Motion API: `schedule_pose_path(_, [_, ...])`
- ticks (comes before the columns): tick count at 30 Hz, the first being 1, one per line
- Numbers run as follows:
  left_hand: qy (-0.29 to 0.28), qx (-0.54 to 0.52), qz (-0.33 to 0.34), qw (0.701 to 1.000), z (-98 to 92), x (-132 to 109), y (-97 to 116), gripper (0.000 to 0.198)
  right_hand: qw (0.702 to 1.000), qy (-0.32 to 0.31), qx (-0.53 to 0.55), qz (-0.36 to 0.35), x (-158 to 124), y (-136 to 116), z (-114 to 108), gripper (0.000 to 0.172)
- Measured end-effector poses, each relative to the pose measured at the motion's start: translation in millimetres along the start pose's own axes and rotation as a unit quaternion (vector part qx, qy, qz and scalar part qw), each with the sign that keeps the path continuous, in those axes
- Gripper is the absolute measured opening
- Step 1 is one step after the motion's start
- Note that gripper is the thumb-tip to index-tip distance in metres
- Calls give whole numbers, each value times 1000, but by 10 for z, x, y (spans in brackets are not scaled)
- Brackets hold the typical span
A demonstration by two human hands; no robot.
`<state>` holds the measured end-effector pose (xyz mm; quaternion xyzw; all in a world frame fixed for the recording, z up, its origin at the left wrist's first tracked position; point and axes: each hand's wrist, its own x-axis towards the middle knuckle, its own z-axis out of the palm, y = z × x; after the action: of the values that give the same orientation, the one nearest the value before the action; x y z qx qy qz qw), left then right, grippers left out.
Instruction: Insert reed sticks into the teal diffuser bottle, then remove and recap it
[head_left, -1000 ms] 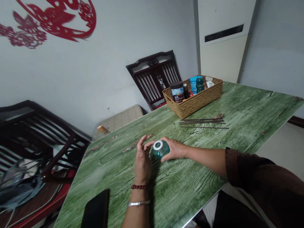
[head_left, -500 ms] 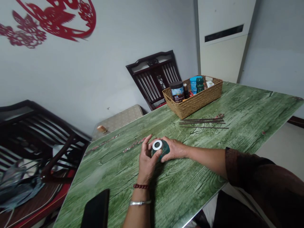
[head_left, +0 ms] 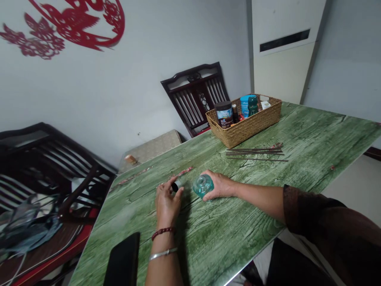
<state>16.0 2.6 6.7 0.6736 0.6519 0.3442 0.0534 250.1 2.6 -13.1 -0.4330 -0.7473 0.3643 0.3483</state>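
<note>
Gripping the green bottle [head_left: 201,190] at the centre of the frame, the right hand [head_left: 218,184] curls around its right side. The bottle's bare neck points upward, its long axis roughly upright. Left of it, clearly apart, the left hand [head_left: 167,201] pinches a small cap [head_left: 177,184] between thumb and fingers. Those fingers cover part of the cap; the bottle's base is hard to make out, and the phone [head_left: 122,260] is cut off at the lower edge.

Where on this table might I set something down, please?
Room lies between the sticks and the right end of the table, and between the black slab and far-left corner. Crowded: left hand with cap, right hand with bottle, and basket.
</note>
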Motion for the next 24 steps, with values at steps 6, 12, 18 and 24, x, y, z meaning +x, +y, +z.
schedule_pose_path(6, [-40, 164, -25, 985, -8, -3, -229, 48, 1000, -4, -9, -6, 16, 57, 19, 86])
schedule_pose_path(12, [-7, 171, -57, 984, -87, -30, -181, 55, 1000, -3, -7, -6, 20, 66, 26, 87])
schedule_pose_path(18, [-87, -270, 59, 957, 101, -92, 213, 74, 1000, -16, 0, -17, 21, 73, 13, 95])
schedule_pose_path(24, [-193, -260, 94, 941, 293, -203, 409, 83, 995, -48, -76, -34, -17, -36, -175, 107])
